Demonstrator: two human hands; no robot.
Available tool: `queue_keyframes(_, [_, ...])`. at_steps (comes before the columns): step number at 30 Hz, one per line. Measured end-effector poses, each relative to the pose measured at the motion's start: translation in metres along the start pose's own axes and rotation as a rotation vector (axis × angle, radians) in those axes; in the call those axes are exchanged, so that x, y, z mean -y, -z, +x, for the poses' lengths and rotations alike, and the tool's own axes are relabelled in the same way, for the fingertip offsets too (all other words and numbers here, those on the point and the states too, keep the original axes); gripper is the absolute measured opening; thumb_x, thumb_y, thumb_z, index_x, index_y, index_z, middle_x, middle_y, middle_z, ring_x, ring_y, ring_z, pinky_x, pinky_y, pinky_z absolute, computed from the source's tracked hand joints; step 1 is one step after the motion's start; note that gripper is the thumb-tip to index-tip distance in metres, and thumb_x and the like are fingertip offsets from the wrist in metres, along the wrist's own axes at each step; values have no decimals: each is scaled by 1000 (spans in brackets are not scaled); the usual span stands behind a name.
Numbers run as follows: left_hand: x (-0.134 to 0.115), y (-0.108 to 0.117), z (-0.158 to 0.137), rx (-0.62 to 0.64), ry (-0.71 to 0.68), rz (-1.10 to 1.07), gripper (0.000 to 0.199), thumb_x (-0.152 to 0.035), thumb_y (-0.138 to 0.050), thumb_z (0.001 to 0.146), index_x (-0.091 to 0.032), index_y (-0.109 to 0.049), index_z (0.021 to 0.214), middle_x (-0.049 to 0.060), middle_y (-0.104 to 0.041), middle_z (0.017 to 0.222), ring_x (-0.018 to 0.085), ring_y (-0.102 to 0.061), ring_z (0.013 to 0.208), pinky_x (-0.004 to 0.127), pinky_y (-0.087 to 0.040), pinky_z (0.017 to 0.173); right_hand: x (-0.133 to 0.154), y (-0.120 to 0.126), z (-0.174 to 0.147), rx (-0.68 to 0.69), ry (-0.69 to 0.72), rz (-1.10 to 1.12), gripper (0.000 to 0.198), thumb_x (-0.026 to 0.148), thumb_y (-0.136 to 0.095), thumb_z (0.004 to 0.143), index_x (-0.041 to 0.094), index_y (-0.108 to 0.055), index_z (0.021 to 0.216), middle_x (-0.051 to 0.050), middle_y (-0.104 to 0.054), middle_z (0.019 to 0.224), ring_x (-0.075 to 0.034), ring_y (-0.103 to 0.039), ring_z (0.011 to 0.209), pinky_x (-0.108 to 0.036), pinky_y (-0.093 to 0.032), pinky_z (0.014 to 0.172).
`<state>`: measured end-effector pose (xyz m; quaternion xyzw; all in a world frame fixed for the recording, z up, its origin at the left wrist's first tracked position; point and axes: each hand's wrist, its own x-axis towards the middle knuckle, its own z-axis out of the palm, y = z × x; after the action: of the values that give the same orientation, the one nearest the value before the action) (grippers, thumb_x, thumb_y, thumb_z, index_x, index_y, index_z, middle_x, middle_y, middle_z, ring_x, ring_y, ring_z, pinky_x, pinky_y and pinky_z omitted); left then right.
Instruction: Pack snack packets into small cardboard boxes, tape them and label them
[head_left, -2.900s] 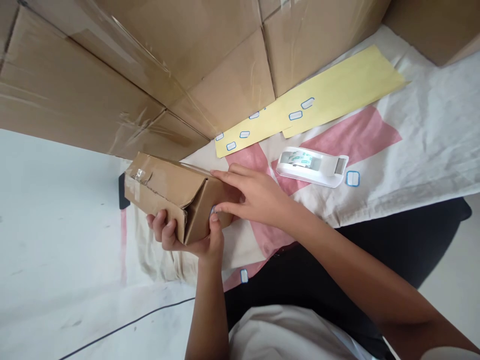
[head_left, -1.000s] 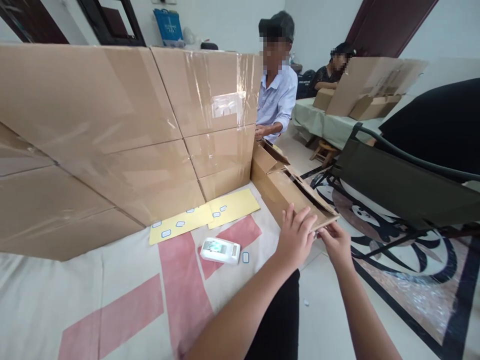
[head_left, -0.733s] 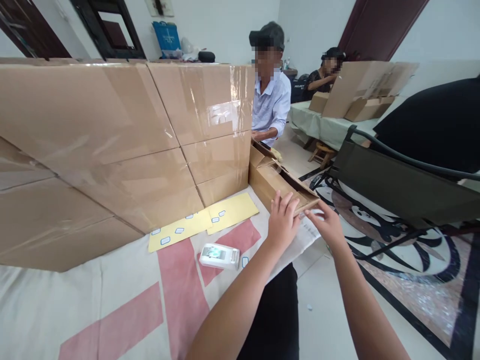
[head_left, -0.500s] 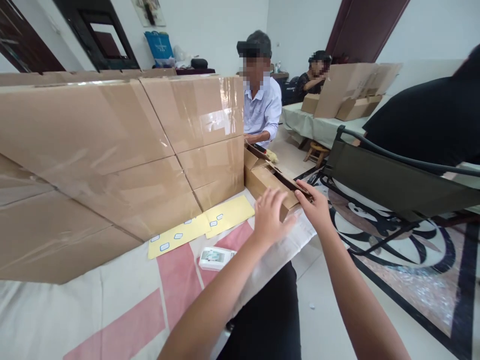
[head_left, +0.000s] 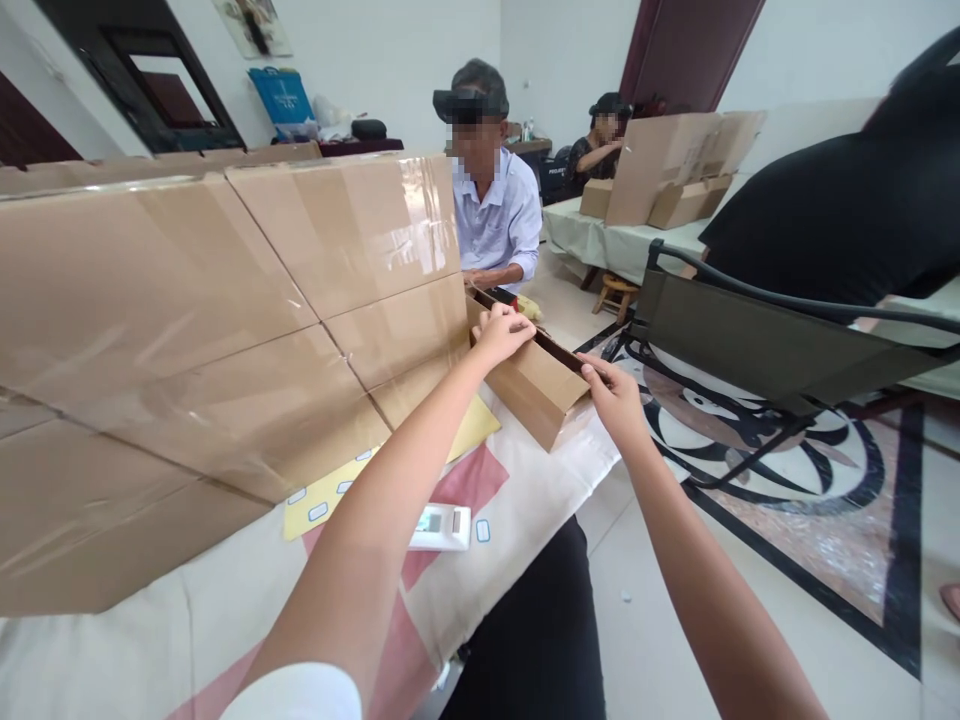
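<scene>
A narrow cardboard box (head_left: 536,385) stands at the table's edge, its top partly open along a dark gap. My right hand (head_left: 613,392) grips the near right corner of its rim, thumb and fingers pinched together. Farther along, my left hand (head_left: 501,335) is curled over the box's upper edge, with its fingertips partly hidden. Below my left forearm lie a yellow sheet (head_left: 330,510) with blue-edged stickers and a white device (head_left: 450,528) with a small screen, partly covered by the arm. One blue-edged sticker (head_left: 483,531) rests on the cloth beside the device.
Stacked, taped cardboard boxes (head_left: 225,320) form a wall on the left of the cloth-covered table (head_left: 127,650). Across from me sits a person in a light shirt (head_left: 495,215). A dark folding chair (head_left: 735,335) and a person in black (head_left: 825,210) are at the right.
My left hand has moved away from me along the box, from near its front end to its upper edge. My right hand stays at the near corner. The view has shifted slightly.
</scene>
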<state>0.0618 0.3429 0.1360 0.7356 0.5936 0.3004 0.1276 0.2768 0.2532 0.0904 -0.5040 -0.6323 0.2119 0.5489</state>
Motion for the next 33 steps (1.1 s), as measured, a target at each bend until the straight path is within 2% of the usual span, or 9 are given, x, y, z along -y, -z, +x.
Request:
queue_keyframes(3, [1, 4, -2, -30, -57, -40, 24, -51, -58, 94, -37, -75, 102, 0, -57, 123, 25, -44, 124, 43, -34, 105, -7, 3, -1, 51, 44, -11, 36, 40, -58, 92, 22, -78, 116, -9, -75, 123, -29, -68, 119, -47, -52, 107])
queue_keyframes(6, [5, 2, 0, -14, -85, -50, 20, -50, -64, 91, -36, -78, 97, -1, -60, 122, 25, -45, 123, 43, -32, 107, -14, 5, -5, 127, 140, -53, 36, 29, -57, 90, 23, -77, 118, -9, -71, 133, -28, -63, 127, -49, -48, 111])
queue_keyframes(10, [11, -11, 5, 19, -67, -58, 16, -50, -70, 87, -38, -80, 92, -5, -58, 136, 27, -42, 131, 47, -27, 113, -18, 8, -11, 174, 205, -146, 43, 20, -52, 89, 24, -74, 126, -9, -65, 141, -28, -59, 132, -51, -43, 116])
queue_keyframes(14, [14, -15, 8, 37, -14, -80, 20, -52, -67, 89, -39, -80, 98, -5, -56, 144, 29, -40, 138, 49, -25, 118, -18, 8, -12, 186, 211, -169, 46, 18, -50, 89, 24, -72, 128, -9, -65, 142, -28, -58, 133, -51, -43, 115])
queue_keyframes(18, [14, -11, 11, 75, 17, -105, 22, -49, -65, 90, -39, -80, 103, -6, -59, 144, 26, -44, 138, 44, -27, 119, -19, 7, -12, 181, 238, -182, 47, 16, -49, 89, 24, -72, 129, -9, -64, 142, -28, -59, 132, -53, -42, 115])
queue_keyframes(27, [11, -13, 17, 85, 88, -124, 21, -54, -74, 79, -40, -82, 92, -8, -64, 139, 31, -47, 137, 48, -29, 119, -23, 4, -17, 166, 234, -187, 44, 21, -50, 91, 26, -72, 129, -7, -63, 144, -28, -57, 133, -53, -42, 115])
queue_keyframes(33, [13, -14, 18, 78, 85, -155, 22, -52, -72, 79, -37, -83, 89, -7, -72, 126, 29, -57, 127, 41, -35, 114, -22, 4, -19, 143, 203, -159, 43, 22, -51, 91, 27, -73, 127, -7, -63, 144, -28, -57, 133, -53, -41, 116])
